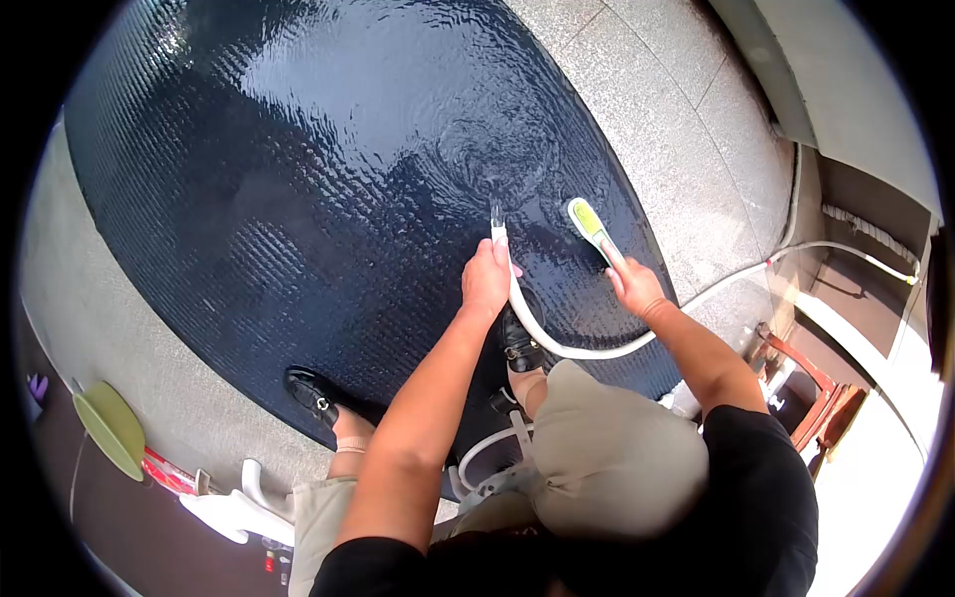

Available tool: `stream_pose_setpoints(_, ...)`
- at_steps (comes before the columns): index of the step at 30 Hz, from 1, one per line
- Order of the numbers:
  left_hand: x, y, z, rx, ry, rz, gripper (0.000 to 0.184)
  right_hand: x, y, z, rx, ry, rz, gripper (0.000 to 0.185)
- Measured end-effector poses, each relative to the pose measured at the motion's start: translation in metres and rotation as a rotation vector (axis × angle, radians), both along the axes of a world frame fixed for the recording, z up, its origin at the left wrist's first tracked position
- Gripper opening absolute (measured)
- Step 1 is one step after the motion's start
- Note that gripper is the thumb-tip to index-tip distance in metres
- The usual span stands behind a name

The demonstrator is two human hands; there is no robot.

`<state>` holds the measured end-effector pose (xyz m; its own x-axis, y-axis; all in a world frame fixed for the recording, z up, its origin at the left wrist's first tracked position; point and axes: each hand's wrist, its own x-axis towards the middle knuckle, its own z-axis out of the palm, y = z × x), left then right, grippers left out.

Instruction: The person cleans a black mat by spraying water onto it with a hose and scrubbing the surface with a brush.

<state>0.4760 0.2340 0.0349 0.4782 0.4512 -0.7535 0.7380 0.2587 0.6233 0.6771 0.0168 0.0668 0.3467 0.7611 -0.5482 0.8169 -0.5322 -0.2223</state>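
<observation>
My left hand point(487, 279) is closed round the end of a white hose point(602, 352), and clear water runs from its mouth. Ripples spread where the water lands on a dark ribbed mat point(269, 249), whose surface is wet and shiny. To the right, my right hand point(637, 286) grips the handle of a white and green scrub brush point(589, 219). The brush head is over the mat's right part; whether it touches the mat I cannot tell. From my left hand the hose curves under my right forearm.
My black shoes point(316, 394) are on the mat's near side. Pale tiled floor point(657, 109) borders the mat. The hose runs on to the right wall. A green basin point(109, 430) stands at lower left, and a reddish-brown wooden piece point(811, 383) at the right.
</observation>
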Motion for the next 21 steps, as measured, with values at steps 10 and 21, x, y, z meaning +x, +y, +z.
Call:
stream_pose_setpoints(10, 0.023, 0.005, 0.007, -0.196, -0.079, 0.315, 0.041, -0.009, 0.19, -0.018, 0.213, -0.018, -0.088, 0.051)
stream_pose_setpoints(21, -0.03, 0.051, -0.013, -0.277, -0.123, 0.576, 0.042, -0.038, 0.187, -0.007, 0.136, 0.008, 0.094, 0.053)
